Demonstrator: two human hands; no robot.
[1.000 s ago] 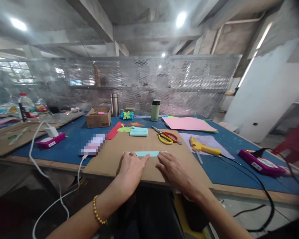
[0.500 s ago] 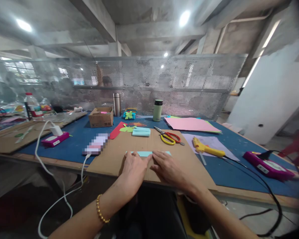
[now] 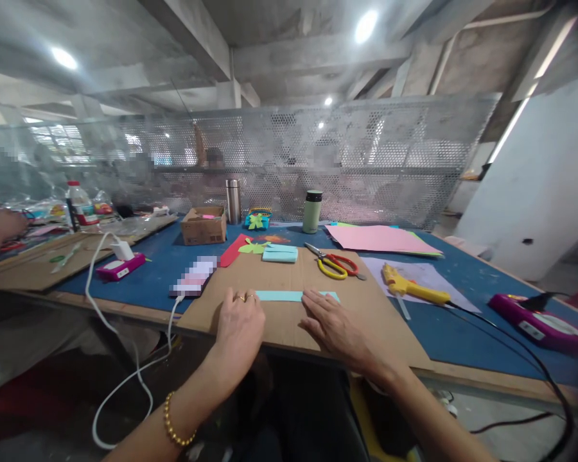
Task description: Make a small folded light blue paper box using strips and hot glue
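A narrow light-blue paper strip [image 3: 279,296] lies crosswise on a brown cardboard sheet [image 3: 279,330] in front of me. At the strip's left end my left hand [image 3: 241,327] is closed, its bent fingers on the paper and their tips hidden. My right hand [image 3: 334,324] lies flat near the right end, fingers stretched out over the strip. Beyond the hands are a folded light-blue paper piece [image 3: 280,254], a green paper leaf shape [image 3: 254,247], a red paper piece [image 3: 236,250] and scissors [image 3: 334,263] with red and yellow handles.
A yellow glue gun [image 3: 414,287] rests on purple paper [image 3: 462,298] at right, its cord running to a magenta power box [image 3: 534,321]. Pink sheets [image 3: 385,239], a green tumbler [image 3: 311,213], a steel flask [image 3: 233,202] and a cardboard box [image 3: 203,228] stand farther back. A charging phone [image 3: 195,277] lies left.
My left hand has slid left along the strip, away from my right hand, baring the strip's middle. My right hand stays on the strip. The view has shifted slightly.
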